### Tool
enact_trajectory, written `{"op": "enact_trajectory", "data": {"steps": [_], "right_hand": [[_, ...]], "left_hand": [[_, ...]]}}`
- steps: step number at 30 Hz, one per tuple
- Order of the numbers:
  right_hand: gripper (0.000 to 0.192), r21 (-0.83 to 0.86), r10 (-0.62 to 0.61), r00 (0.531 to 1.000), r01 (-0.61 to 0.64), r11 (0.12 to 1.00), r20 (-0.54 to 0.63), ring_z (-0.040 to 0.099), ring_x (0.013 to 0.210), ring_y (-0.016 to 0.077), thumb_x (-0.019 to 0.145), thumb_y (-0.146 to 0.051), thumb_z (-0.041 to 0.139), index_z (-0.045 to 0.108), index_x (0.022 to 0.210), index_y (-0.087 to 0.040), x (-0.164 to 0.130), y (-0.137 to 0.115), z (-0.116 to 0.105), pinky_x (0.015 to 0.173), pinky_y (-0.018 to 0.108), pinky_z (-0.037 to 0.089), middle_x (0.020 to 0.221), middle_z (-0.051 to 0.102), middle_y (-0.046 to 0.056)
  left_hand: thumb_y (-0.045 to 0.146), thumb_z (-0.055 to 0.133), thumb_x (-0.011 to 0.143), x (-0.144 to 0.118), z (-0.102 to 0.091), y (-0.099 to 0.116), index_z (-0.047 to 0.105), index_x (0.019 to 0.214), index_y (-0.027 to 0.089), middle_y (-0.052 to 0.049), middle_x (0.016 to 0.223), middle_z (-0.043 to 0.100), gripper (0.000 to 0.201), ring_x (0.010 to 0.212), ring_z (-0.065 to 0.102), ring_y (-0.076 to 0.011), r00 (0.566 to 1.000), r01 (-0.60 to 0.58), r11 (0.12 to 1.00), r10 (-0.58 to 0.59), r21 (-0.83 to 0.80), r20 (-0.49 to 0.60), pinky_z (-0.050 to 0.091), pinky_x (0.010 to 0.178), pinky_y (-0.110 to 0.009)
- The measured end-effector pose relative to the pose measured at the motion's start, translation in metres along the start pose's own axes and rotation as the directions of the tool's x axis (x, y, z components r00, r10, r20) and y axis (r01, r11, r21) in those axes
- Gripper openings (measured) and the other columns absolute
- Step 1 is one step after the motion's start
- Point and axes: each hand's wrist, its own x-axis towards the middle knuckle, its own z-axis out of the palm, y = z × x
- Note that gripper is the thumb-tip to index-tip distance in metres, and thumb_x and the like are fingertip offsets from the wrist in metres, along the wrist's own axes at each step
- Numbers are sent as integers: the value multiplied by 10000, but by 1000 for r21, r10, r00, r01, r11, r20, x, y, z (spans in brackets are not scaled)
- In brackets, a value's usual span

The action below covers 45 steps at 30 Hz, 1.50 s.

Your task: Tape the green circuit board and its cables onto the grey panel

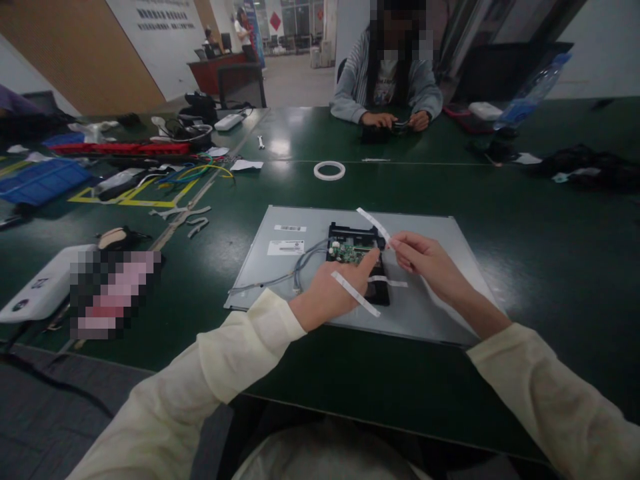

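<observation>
A flat grey metal panel (430, 267) lies on the table in front of me, with a black frame (350, 230) and a green circuit board (350, 253) on it. My left hand (335, 290) rests over the board's lower part, index finger stretched out and touching the frame's right side; its other fingers are mostly hidden. One strip of white tape (356, 293) clings to the back of this hand. Between thumb and fingertips, my right hand (420, 257) pinches another white tape strip (374, 225) above the frame's upper right. A further strip (393, 283) crosses the frame's lower edge onto the panel.
Grey cables (300, 267) run left from the board. Beyond the panel lie a tape roll (329, 171) and a small wrench (261, 141). A white power bank (47, 283) and blue tray (45, 180) are at left. Across the table, a person (387, 87) handles a small dark object.
</observation>
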Motion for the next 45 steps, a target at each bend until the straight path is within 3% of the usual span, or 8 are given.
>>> {"op": "enact_trajectory", "data": {"steps": [8,11,13,18,23,28,35,45], "right_hand": [[355,137,251,968,-253,958,28,286,406,20,677,-447,672,556,758,-121,6,6,-6,390,179,143,514,364,-63],[335,150,287,957,-290,945,42,275,395,16,665,-418,680,547,723,-116,4,5,-8,380,176,130,498,346,-66],[325,131,305,952,-308,943,42,276,391,17,663,-409,675,546,710,-115,4,4,-7,376,176,129,490,345,-65],[310,53,318,948,-318,947,1,295,386,25,656,-407,645,540,687,-117,4,3,-5,374,176,145,479,361,-59],[315,-25,287,958,-287,958,-7,314,369,31,666,-435,602,507,651,-136,4,4,-2,372,180,158,466,380,-56],[372,-29,209,977,-210,977,-30,332,361,33,699,-505,583,483,671,-147,4,4,1,383,178,196,461,382,-65],[429,70,110,992,-105,992,-68,360,380,51,690,-564,629,510,746,-156,2,4,5,399,185,241,459,371,-74],[435,52,181,983,-179,982,-41,377,397,55,679,-568,636,512,732,-155,3,2,5,404,185,235,477,395,-61]], "left_hand": [[163,354,878,16,-21,-19,407,1257,131,-52,797,643,384,620,603,-137,985,79,991,-94,-105,-142,444,566,-229],[115,351,861,30,-19,-32,456,1210,96,-102,954,634,365,831,612,-177,956,68,985,-110,-162,-270,484,730,-286],[78,362,837,41,-13,-38,451,1219,61,-135,1055,610,393,966,586,-199,951,12,983,-67,-181,-301,468,848,-319],[63,355,838,59,14,-44,450,1233,51,-162,1211,560,406,1142,522,-212,965,-147,970,98,-192,-245,412,984,-356],[121,332,886,64,35,-51,472,1216,85,-142,1221,571,360,1145,532,-192,970,-168,949,111,-266,-217,416,993,-347],[105,340,868,63,37,-50,444,1239,68,-162,1224,558,387,1138,536,-213,980,-116,943,58,-310,-190,417,992,-359],[94,389,819,62,36,-46,256,1364,43,-216,1286,476,564,1179,496,-256,985,-14,935,-47,-353,-163,418,983,-401],[105,370,826,64,43,-50,223,1369,69,-202,1294,474,564,1205,472,-241,982,-57,941,-8,-334,-190,396,1005,-410]]}}
